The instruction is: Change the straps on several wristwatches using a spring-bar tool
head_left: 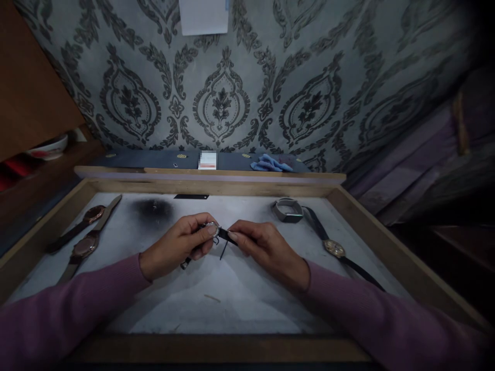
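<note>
One handheld watch (217,231), one blurred label (208,160)

Wristwatch (217,231) partly hidden from me
Left hand (181,239) covers some of it; white sheet (204,18) cropped above; I can't read the card (208,161).

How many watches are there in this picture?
5: one watch in both hands; at left, an upper watch and a lower watch; at right, a looped watch and a dark-strapped watch.

Gray damask wallpaper (263,67) rises in dim light, with brown furniture (34,87) at upper left and purplish fabric (421,154) at right.
</note>
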A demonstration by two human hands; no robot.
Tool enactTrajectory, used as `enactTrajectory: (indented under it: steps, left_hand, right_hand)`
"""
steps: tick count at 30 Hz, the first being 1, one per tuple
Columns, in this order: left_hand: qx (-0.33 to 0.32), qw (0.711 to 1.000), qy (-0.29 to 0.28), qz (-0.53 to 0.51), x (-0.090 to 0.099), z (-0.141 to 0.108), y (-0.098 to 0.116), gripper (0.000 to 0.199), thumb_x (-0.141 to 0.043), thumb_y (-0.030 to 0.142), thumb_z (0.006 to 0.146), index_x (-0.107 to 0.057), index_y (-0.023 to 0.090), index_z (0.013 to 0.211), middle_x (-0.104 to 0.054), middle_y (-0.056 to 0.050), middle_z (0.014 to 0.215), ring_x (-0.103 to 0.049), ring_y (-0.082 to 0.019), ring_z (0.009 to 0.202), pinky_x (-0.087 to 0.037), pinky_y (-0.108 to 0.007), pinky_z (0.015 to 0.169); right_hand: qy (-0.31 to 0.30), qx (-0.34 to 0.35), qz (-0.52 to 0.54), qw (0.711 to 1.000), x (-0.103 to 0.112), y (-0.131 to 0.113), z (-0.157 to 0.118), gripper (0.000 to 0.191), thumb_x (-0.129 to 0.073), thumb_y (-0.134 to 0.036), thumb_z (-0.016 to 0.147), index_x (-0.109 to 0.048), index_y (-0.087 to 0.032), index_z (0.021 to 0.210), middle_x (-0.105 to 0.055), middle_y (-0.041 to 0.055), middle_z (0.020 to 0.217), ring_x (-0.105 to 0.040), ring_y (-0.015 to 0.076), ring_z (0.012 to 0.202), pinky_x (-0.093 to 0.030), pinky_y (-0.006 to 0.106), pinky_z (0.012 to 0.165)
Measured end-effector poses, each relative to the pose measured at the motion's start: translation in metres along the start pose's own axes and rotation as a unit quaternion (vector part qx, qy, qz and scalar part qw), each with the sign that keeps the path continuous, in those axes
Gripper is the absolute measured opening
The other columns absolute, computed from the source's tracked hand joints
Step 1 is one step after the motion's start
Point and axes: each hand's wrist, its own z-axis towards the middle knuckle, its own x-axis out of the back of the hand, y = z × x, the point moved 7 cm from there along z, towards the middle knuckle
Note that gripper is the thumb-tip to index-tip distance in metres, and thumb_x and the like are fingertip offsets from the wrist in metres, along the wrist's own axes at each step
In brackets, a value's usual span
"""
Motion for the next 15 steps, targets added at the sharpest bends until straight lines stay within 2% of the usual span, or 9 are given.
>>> enactTrajectory:
  steps: [4, 10, 12, 15]
  left_hand:
    - [-0.003, 1.0, -0.002, 0.012, -0.0017, -0.0012, 0.0019, 0.029, -0.058, 0.044, 0.086, -0.051, 0.016, 0.081, -0.046, 0.008, 0.053, -0.032, -0.003, 0.041, -0.021, -0.017, 0.04]
    - [-0.013, 0.999, 0.007, 0.036, -0.0028, -0.0017, 0.0053, 0.029, -0.056, 0.044, 0.086, -0.05, 0.016, 0.081, -0.046, 0.008, 0.054, -0.033, -0.004, 0.042, -0.022, -0.016, 0.039]
    - [-0.016, 0.999, 0.008, 0.043, -0.0025, -0.0017, 0.0051, 0.029, -0.056, 0.044, 0.087, -0.051, 0.016, 0.082, -0.046, 0.008, 0.054, -0.034, -0.004, 0.042, -0.023, -0.016, 0.039]
    - [-0.025, 0.998, 0.009, 0.064, -0.0024, -0.0023, 0.0056, 0.028, -0.053, 0.043, 0.089, -0.053, 0.016, 0.084, -0.046, 0.008, 0.055, -0.034, -0.004, 0.043, -0.024, -0.016, 0.039]
  right_hand:
    - [0.013, 0.013, -0.019, 1.0, 0.0022, -0.0004, -0.0003, 0.031, -0.046, -0.031, 0.096, -0.063, -0.014, 0.078, -0.048, -0.0035, 0.056, -0.043, 0.0088, 0.051, -0.034, 0.021, 0.052]
    - [0.075, 0.065, -0.053, 0.994, 0.0098, -0.0059, 0.0, 0.03, -0.049, -0.032, 0.096, -0.065, -0.015, 0.076, -0.057, 0.005, 0.076, -0.055, 0.0147, 0.071, -0.044, 0.026, 0.064]
    - [0.07, 0.06, -0.033, 0.995, 0.0081, -0.005, 0.0001, 0.028, -0.048, -0.031, 0.096, -0.064, -0.015, 0.079, -0.06, 0.0066, 0.081, -0.057, 0.0154, 0.074, -0.045, 0.027, 0.067]
    - [0.031, 0.015, 0.008, 0.999, 0.0007, -0.0002, 0.0001, 0.027, -0.045, -0.03, 0.097, -0.061, -0.016, 0.082, -0.063, 0.0047, 0.076, -0.058, 0.0145, 0.071, -0.044, 0.026, 0.066]
